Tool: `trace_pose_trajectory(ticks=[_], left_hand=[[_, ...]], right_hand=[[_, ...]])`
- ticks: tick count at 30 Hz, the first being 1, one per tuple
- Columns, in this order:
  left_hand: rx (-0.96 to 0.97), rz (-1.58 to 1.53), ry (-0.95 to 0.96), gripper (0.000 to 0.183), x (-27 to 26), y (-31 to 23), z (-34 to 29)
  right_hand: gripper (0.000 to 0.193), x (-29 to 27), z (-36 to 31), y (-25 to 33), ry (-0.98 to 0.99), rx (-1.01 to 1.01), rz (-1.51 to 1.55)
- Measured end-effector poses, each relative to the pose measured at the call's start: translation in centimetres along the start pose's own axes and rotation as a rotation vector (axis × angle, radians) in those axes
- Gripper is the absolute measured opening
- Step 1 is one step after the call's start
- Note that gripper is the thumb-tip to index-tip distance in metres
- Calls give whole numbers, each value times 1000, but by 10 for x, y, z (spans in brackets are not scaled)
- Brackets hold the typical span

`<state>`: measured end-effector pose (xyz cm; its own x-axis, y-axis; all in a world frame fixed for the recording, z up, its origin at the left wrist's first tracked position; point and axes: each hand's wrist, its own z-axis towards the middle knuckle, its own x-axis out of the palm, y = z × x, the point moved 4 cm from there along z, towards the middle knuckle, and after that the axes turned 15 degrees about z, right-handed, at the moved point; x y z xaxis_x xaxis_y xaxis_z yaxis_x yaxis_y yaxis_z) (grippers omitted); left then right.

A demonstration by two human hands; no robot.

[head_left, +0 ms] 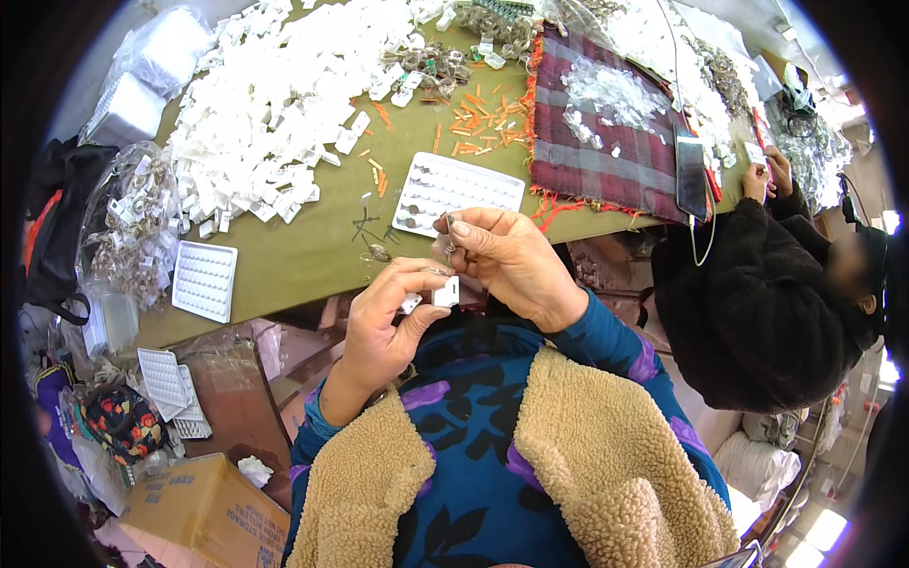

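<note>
- L hand (383, 314): thumb + fingers pinched tight on white card (448, 292)
- R hand (519, 270): thumb + index tips nearly together, seemingly w/ thin metal bit (450, 237); exact grip unclear
- Card's nr table (284, 275) edge, tray (492, 194) beyond
- Best: brace card w/ L thumb, use R fingertips lightly, don't bend bit
</note>
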<state>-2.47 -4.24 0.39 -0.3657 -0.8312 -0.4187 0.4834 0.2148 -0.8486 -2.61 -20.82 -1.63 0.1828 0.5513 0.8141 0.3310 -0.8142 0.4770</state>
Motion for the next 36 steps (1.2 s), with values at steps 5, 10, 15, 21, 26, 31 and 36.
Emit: trace_pose_trajectory(ticks=[5, 10, 15, 21, 26, 31, 36], left_hand=[[-75, -74, 107, 17, 6, 5, -3], [-165, -494, 74, 22, 10, 3, -9], [-220, -819, -80, 34, -3, 5, -9], [-268, -746, -68, 36, 1, 13, -7], [-263, -776, -1, 35, 10, 10, -10], [-297, -644, 7, 29, 13, 9, -11], [-265, -500, -55, 22, 11, 12, -10]], right_hand=[[18, -3, -2, 2, 87, -71, 19], [14, -5, -3, -2, 84, -120, 44], [14, 3, -8, 5, 141, -414, -265], [13, 9, -9, 3, 194, -206, -3], [11, 10, -10, 0, 90, -407, -246], [12, 9, -11, -4, 56, -407, -248], [16, 7, -9, -11, 167, -191, -6]])
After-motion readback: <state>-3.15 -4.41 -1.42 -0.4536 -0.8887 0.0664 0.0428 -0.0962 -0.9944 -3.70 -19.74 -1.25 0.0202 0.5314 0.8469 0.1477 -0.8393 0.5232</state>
